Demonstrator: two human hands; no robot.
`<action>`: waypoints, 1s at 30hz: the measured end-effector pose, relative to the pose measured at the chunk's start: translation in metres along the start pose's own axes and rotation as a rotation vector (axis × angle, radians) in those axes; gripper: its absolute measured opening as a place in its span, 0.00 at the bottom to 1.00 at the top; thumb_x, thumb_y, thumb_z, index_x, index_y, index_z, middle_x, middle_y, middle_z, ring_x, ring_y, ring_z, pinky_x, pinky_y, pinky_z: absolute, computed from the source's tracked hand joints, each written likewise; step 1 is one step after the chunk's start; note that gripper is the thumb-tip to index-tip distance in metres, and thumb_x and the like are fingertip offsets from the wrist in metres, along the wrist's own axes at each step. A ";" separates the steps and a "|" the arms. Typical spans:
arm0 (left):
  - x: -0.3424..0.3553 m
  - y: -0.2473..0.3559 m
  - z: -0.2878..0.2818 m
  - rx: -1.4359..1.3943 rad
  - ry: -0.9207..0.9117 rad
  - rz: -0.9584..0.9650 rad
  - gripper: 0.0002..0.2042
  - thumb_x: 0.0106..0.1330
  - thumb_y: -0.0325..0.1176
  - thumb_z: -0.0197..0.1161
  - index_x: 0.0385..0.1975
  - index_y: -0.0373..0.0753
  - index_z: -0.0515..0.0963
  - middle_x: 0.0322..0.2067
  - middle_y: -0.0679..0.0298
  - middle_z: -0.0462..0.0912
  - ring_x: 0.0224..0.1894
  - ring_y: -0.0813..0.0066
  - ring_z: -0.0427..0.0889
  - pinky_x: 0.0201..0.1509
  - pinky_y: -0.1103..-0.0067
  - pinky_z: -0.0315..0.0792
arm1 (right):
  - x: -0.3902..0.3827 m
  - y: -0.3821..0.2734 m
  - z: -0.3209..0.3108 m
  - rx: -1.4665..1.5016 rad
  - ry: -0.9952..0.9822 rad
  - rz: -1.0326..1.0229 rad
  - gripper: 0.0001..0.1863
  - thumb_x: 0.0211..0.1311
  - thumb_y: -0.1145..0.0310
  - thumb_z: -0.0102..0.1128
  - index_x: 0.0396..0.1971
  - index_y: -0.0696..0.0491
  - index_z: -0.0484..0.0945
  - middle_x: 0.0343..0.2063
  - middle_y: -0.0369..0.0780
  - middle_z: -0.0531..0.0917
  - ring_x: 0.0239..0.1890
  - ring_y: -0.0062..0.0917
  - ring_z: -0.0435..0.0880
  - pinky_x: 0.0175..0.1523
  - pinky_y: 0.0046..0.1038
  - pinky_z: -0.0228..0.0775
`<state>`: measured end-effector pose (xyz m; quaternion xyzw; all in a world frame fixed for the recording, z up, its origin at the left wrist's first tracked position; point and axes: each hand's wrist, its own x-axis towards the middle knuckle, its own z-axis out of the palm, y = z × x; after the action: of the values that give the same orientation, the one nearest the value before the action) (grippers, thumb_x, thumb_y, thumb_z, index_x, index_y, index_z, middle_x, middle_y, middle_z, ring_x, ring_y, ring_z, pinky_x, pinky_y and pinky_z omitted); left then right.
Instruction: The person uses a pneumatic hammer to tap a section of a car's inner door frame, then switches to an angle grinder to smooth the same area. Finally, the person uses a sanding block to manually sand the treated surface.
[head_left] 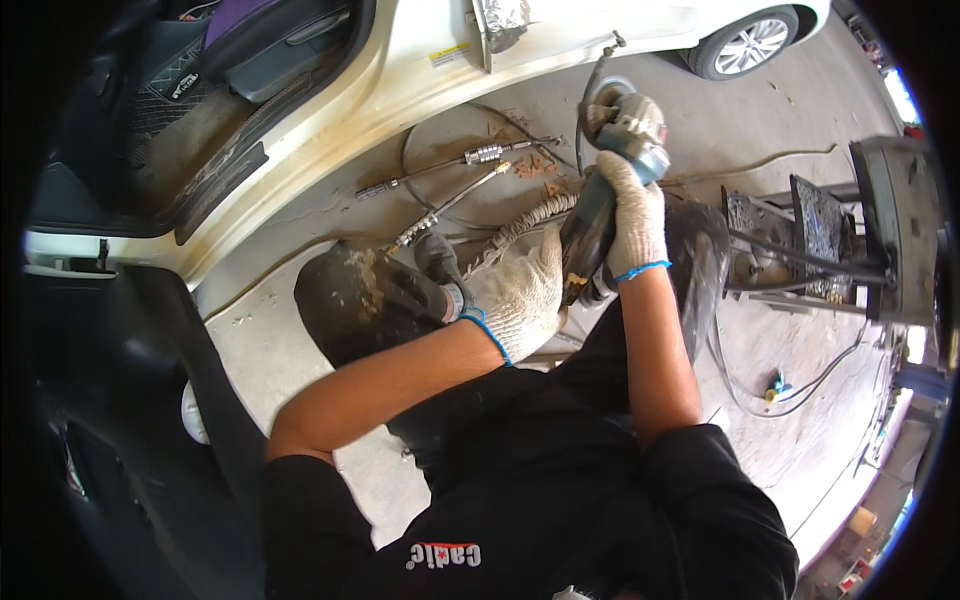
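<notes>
In white knit gloves with blue cuffs, both hands hold an angle grinder point(632, 128) with a teal, black and silver body and a pale disc. My right hand point(635, 215) wraps round its body just behind the head, and my left hand point(520, 295) is closed on the rear end, lower and to the left. Beyond the disc is the white car's side point(400, 65), with a dull silver patch point(505, 22) near a metal bracket. Rod-like tools with metal fittings point(482, 154) and a coiled hose point(530, 213) lie on the floor beside my knees.
An open car door point(120, 350) stands on the left beside the doorway. A wheel point(745, 45) is at upper right. A metal wheeled machine point(875, 230) with cables stands at right, a small blue and yellow fitting point(778, 390) below it. Hoses snake across the concrete floor point(250, 340).
</notes>
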<state>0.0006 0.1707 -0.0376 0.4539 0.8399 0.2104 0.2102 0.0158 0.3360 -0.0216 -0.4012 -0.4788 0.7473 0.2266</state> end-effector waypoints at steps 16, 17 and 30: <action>-0.071 0.013 0.097 -0.357 -0.012 -0.456 0.36 0.53 0.37 0.67 0.60 0.32 0.57 0.41 0.41 0.81 0.44 0.42 0.82 0.51 0.58 0.74 | -0.011 0.116 -0.031 -0.473 -0.204 -0.042 0.25 0.43 0.59 0.72 0.39 0.61 0.82 0.32 0.42 0.86 0.33 0.27 0.83 0.43 0.30 0.74; -0.075 0.013 0.086 -0.368 0.026 -0.424 0.34 0.54 0.36 0.67 0.59 0.32 0.60 0.42 0.42 0.80 0.45 0.44 0.82 0.52 0.60 0.75 | -0.008 0.118 -0.031 -0.442 -0.205 -0.018 0.24 0.42 0.59 0.72 0.38 0.60 0.82 0.32 0.43 0.86 0.34 0.28 0.84 0.43 0.30 0.74; -0.127 -0.047 -0.029 0.063 0.998 -0.452 0.20 0.58 0.19 0.60 0.52 0.33 0.74 0.53 0.53 0.76 0.57 0.58 0.73 0.64 0.67 0.66 | 0.079 0.021 -0.054 -0.081 0.043 -0.123 0.24 0.46 0.63 0.72 0.43 0.58 0.78 0.31 0.40 0.82 0.31 0.26 0.82 0.40 0.29 0.76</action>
<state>0.0172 0.0345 -0.0188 0.1131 0.9201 0.3247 -0.1875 0.0152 0.4124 -0.0824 -0.3957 -0.5274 0.7032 0.2659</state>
